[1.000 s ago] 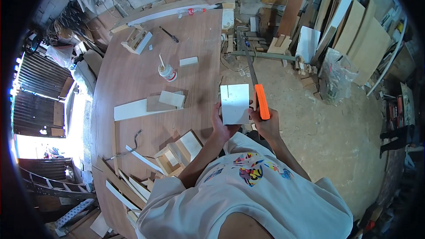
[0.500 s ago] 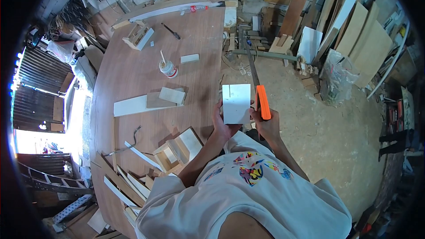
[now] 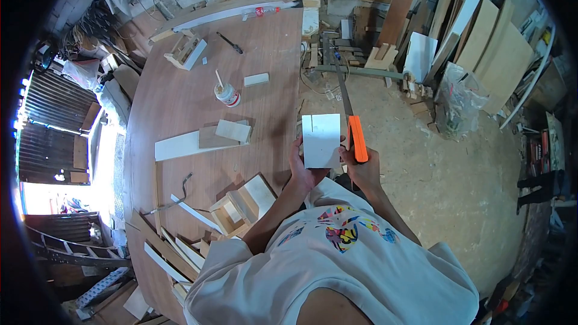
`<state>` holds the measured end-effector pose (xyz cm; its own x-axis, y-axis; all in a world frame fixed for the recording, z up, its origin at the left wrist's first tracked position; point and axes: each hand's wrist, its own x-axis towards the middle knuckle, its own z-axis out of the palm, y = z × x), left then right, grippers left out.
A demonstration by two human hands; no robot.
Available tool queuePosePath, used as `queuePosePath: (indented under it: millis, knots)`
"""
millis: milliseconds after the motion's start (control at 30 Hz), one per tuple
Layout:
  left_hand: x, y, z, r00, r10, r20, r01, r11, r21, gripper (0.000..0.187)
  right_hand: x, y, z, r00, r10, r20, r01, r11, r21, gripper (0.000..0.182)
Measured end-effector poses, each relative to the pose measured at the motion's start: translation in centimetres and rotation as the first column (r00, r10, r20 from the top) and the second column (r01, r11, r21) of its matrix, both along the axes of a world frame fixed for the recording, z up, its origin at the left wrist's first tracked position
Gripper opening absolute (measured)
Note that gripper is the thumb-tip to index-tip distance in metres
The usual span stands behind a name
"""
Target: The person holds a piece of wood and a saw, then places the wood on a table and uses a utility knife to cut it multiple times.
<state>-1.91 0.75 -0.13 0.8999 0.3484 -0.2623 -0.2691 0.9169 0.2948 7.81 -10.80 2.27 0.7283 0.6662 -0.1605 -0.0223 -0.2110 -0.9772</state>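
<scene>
A white rectangular board (image 3: 321, 141) with a short dark slit near its top edge is held up in front of my body. My left hand (image 3: 302, 167) is closed around its left side and lower edge. In my right hand (image 3: 363, 170) is a handsaw (image 3: 357, 138), gripped by its orange handle, the long blade pointing away from me. The right fingers also sit right at the board's lower right edge. Both things are over the gap between the workbench (image 3: 180, 102) and the floor.
On the bench are a glue jar (image 3: 227, 95) with a stick, a white block (image 3: 256, 79), stacked boards (image 3: 217, 133), a small wooden frame (image 3: 186, 51) and a plastic bottle (image 3: 260, 11). Wood strips (image 3: 174, 253) lie near my left arm. Planks (image 3: 400, 6) lean at the back right.
The view has shifted very slightly. My hands, the board and the saw keep practically the same position.
</scene>
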Motion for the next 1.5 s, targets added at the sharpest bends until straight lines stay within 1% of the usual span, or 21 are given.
queuePosePath:
  millis: [100,267,367,500,700,767,900,967,1067,1200,1267,1300,1367,1400,1467,1500]
  knots:
    - [0.0,0.1,-0.2,1.0,-0.002,0.013,0.002,1.0,-0.01,0.071,0.1,0.0,0.0,1.0,0.001,-0.005,-0.001,1.0,-0.004,0.031]
    - [0.1,0.1,0.1,0.999,0.002,-0.032,-0.002,1.0,-0.005,0.07,0.2,0.2,0.3,1.0,0.004,-0.018,-0.004,1.0,-0.007,0.03]
    - [0.0,0.3,-0.2,1.0,-0.009,-0.006,0.009,1.0,0.002,0.071,0.2,0.3,0.6,1.0,0.011,-0.025,-0.011,1.0,-0.009,0.03]
    - [0.0,0.4,0.1,1.0,-0.008,-0.026,0.008,1.0,0.006,0.071,0.3,0.4,0.3,1.0,0.005,-0.028,-0.005,1.0,-0.007,0.03]
    - [0.2,0.7,-0.3,1.0,-0.01,-0.025,0.009,1.0,-0.028,0.072,0.4,0.5,0.0,0.999,-0.003,-0.048,0.001,1.0,-0.026,0.029]
    - [0.2,0.8,-0.5,0.999,-0.016,0.038,0.018,0.998,-0.053,0.072,0.5,0.5,-0.1,0.999,-0.002,-0.043,0.002,1.0,-0.006,0.029]
    - [0.5,0.9,-0.5,0.999,-0.009,0.044,0.01,0.999,-0.036,0.072,0.5,0.5,0.0,0.999,-0.003,-0.036,0.004,1.0,0.018,0.029]
    - [0.6,0.7,-0.1,1.0,0.015,-0.008,-0.015,0.998,-0.058,0.071,0.6,0.4,0.1,0.999,-0.004,-0.05,0.003,1.0,-0.012,0.029]
    - [0.7,0.7,0.1,1.0,0.015,-0.003,-0.015,0.998,-0.057,0.07,0.6,0.4,0.1,0.998,-0.012,-0.068,0.013,1.0,0.003,0.029]
    - [0.7,0.6,0.0,1.0,0.019,0.013,-0.018,0.998,-0.062,0.07,0.7,0.4,-0.4,0.999,-0.016,-0.031,0.016,1.0,0.01,0.03]
    - [0.5,0.6,-0.5,0.999,0.012,0.033,-0.013,1.0,0.013,0.067,0.7,0.2,-0.4,1.0,-0.007,-0.006,0.007,1.0,-0.001,0.029]
    - [0.5,0.5,-0.2,0.999,0.012,0.032,-0.012,1.0,0.012,0.067,0.6,0.1,-0.2,1.0,-0.007,-0.007,0.007,1.0,-0.002,0.029]
    - [0.3,0.3,0.3,0.988,0.11,-0.108,-0.098,0.989,0.109,0.065,0.4,0.0,0.6,0.987,-0.049,-0.154,0.044,0.999,-0.032,0.027]
    - [0.3,0.4,0.1,0.988,0.11,-0.109,-0.098,0.989,0.11,0.065,0.4,0.0,1.0,0.987,-0.048,-0.155,0.044,0.999,-0.031,0.027]
    - [0.4,0.7,-0.7,0.989,0.132,-0.07,-0.102,0.939,0.328,0.067,0.2,-0.2,1.5,0.981,-0.041,-0.19,0.045,0.999,0.02,0.027]
    - [0.6,0.6,-1.0,0.989,0.128,-0.072,-0.098,0.94,0.326,0.067,0.3,-0.2,1.4,0.98,-0.044,-0.192,0.049,0.999,0.018,0.027]
